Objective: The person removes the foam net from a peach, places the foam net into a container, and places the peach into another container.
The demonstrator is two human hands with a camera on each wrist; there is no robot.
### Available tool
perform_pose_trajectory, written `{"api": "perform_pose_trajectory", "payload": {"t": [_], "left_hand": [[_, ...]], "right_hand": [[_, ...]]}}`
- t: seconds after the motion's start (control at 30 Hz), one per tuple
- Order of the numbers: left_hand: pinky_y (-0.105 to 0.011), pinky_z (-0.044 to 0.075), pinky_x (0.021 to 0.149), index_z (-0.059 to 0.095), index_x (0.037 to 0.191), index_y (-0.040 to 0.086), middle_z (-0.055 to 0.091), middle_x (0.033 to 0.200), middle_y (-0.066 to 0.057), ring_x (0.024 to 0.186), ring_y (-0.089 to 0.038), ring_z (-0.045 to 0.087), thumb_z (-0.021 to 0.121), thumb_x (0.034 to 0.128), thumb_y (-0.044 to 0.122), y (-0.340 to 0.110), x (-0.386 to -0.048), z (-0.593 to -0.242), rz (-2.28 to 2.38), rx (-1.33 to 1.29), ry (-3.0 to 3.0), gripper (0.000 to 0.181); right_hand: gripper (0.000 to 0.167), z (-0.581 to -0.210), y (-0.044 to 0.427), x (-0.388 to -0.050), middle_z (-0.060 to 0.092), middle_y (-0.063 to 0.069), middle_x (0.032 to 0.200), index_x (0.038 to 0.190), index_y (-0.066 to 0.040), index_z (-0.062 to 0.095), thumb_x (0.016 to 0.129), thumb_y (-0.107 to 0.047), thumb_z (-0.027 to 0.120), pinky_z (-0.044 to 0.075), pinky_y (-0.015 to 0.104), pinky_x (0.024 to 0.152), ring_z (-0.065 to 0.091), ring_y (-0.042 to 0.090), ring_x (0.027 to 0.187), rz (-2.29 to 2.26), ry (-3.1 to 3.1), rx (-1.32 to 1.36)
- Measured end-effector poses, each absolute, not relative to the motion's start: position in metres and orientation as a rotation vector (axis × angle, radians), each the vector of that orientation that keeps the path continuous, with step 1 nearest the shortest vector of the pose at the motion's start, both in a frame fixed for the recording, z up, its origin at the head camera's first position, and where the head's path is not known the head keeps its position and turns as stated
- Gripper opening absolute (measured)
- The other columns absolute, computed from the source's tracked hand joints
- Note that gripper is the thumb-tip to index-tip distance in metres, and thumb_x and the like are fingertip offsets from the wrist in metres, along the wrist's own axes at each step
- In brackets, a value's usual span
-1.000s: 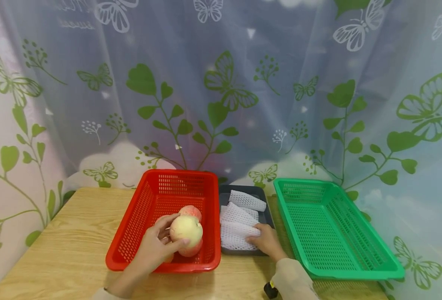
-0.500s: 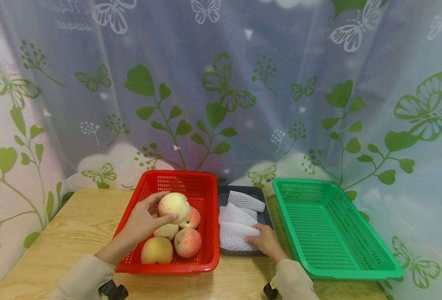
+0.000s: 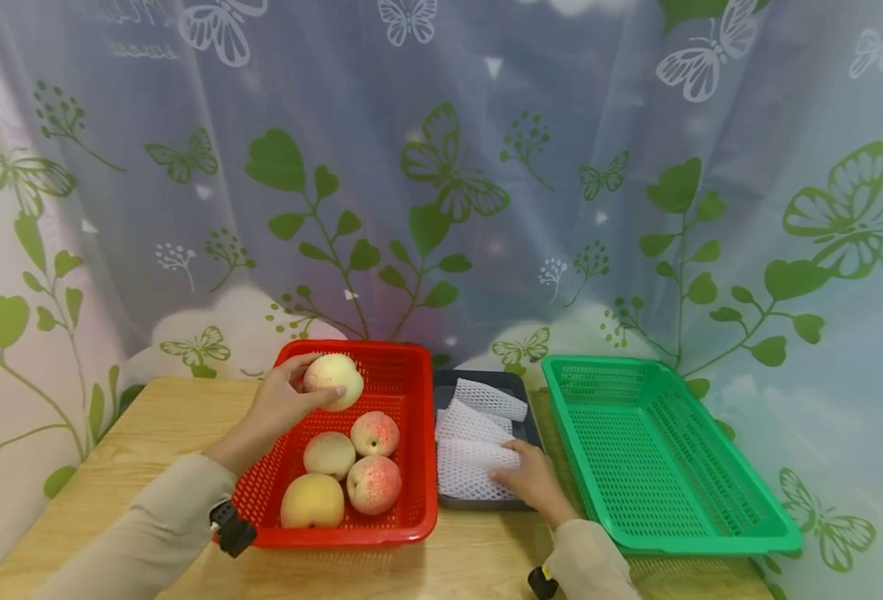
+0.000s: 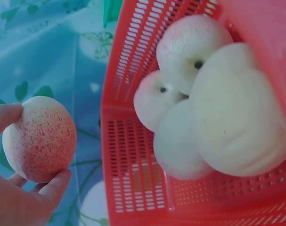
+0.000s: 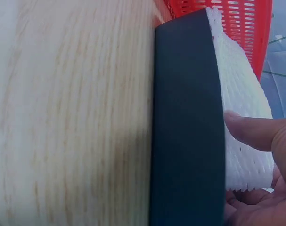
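My left hand [image 3: 280, 404] holds a pale peach [image 3: 334, 382] over the back left of the red basket [image 3: 428, 433]. In the left wrist view, the held peach [image 4: 41, 141] shows a speckled red side between thumb and fingers. Below in the basket lie a red peach [image 3: 376, 433], a second red peach [image 3: 374, 485], a paler peach [image 3: 329, 455] and a yellowish round fruit [image 3: 312, 502]. My right hand [image 3: 535, 479] pinches the near end of a white foam net sleeve [image 3: 475, 471] at the dark grey tray [image 3: 479, 505]; the right wrist view shows thumb and fingers on either side of the sleeve [image 5: 246, 103].
Other white foam net sleeves [image 3: 490, 400] lie further back in the tray, which stands against the red basket. A green basket [image 3: 659, 467] stands on the right of the wooden table [image 3: 164, 442]. Behind everything hangs a butterfly-patterned curtain [image 3: 381, 208].
My left hand has lifted the pale peach up and back to the left, away from the other fruit, which now shows more fully. The right hand has stayed on the foam net sleeve.
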State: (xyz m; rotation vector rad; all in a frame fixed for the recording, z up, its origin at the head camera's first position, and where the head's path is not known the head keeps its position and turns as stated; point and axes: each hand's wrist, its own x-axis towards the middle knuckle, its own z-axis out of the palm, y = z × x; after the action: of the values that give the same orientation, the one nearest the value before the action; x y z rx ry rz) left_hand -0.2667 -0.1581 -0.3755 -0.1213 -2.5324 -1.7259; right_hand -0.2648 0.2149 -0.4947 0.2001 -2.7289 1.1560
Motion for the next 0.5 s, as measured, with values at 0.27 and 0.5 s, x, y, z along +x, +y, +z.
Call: {"api": "perform_pose_trajectory", "payload": {"t": [0.27,0.5], "left_hand": [[-0.045,0.046,0.094,0.035,0.145,0.000,0.043,0.140,-0.022,0.117,-0.035,0.050,0.073,0.0846,0.028,-0.165,-0.280,-0.386,-1.699,-0.031,-2.610,0.077],[-0.048,0.048,0.095,0.035,0.144,-0.001,0.046,0.137,-0.025,0.117,-0.038,0.052,0.073,0.0841,0.031,-0.166,-0.292,-0.399,-1.669,0.062,-2.645,0.078]], "right_hand": [[0.040,-0.484,0.214,-0.260,0.066,0.020,0.112,0.109,-0.001,0.066,0.073,-0.009,0.082,0.048,0.052,0.090,0.058,0.040,0.108,1.149,-2.721,0.199],[0.040,-0.477,0.215,-0.259,0.066,0.019,0.113,0.111,-0.001,0.066,0.075,-0.009,0.081,0.045,0.053,0.095,0.057,0.039,0.112,1.148,-2.716,0.224]]}}
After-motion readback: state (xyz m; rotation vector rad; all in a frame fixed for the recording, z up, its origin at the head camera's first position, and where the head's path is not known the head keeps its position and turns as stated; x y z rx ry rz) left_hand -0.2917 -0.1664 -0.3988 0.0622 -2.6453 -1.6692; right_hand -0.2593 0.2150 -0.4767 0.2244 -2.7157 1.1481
